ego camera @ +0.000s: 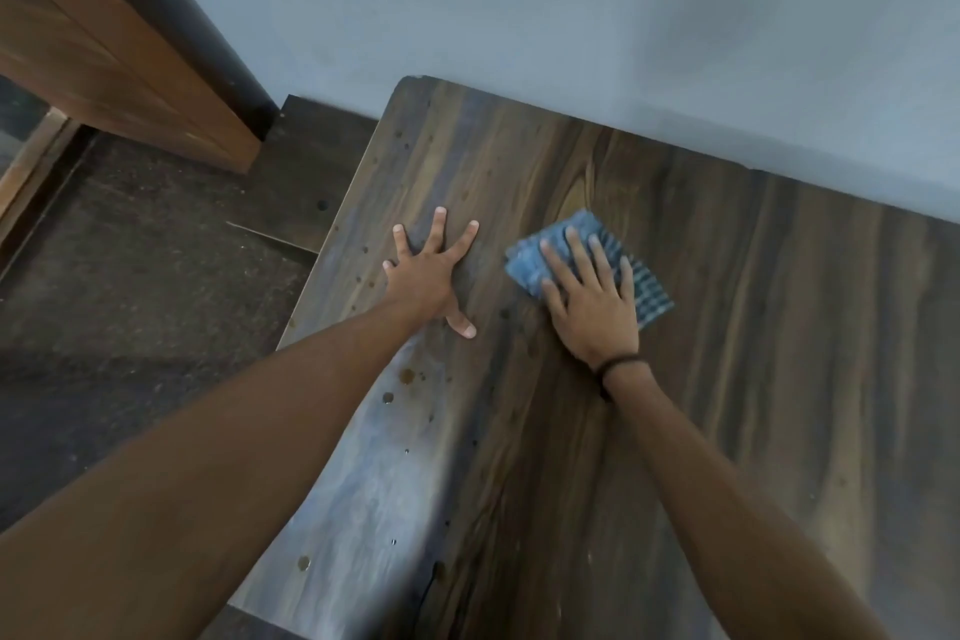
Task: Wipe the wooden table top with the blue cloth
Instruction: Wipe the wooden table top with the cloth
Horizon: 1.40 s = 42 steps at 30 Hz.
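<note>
right hand (589,299): flat, fingers straight, pressing blue cloth (652,291) mid table (753,379) | left hand (428,273): splayed wide near left edge

grey wall (571,5) behind | dark floor (130,276) left | wooden panel (104,47) upper-left

Table top (675,379) streaky wood, slight sheen; cloth (649,291) woven, checked.

The blue cloth (525,269), checked and folded into a rough square, lies flat under the right hand's (592,307) straight fingers (575,250), its corners showing beyond the fingertips and past the little finger. The wooden table top (779,353), dark and streaked, carries scattered droplets beside and behind the left hand's (428,276) spread fingers (439,224).
</note>
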### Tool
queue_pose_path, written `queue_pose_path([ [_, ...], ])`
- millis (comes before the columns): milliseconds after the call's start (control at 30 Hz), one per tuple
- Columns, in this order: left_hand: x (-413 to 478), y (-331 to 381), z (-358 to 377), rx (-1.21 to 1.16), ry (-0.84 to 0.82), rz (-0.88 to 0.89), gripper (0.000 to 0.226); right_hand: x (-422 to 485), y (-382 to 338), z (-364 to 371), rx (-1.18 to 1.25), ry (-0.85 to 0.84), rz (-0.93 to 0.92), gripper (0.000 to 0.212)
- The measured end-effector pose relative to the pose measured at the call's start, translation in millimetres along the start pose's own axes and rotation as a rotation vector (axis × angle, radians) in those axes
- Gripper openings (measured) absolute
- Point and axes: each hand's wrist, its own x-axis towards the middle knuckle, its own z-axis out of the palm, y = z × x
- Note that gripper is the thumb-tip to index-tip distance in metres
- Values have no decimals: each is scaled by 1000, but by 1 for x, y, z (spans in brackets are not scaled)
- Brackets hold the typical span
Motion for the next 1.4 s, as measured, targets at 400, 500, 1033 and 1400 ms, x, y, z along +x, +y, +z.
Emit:
queue_pose_path([
  [400,1,-4,2,-2,1,17,148,20,-15,4,36,38,171,56],
  [500,1,-3,3,6,-7,19,149,-59,-16,12,13,-13,33,55],
  [1033,-65,-76,47,-56,-41,-79,153,-89,-33,25,-51,-86,-177,55],
  [1400,-65,-76,43,-61,-51,-61,152,19,-59,14,53,-37,68,57],
])
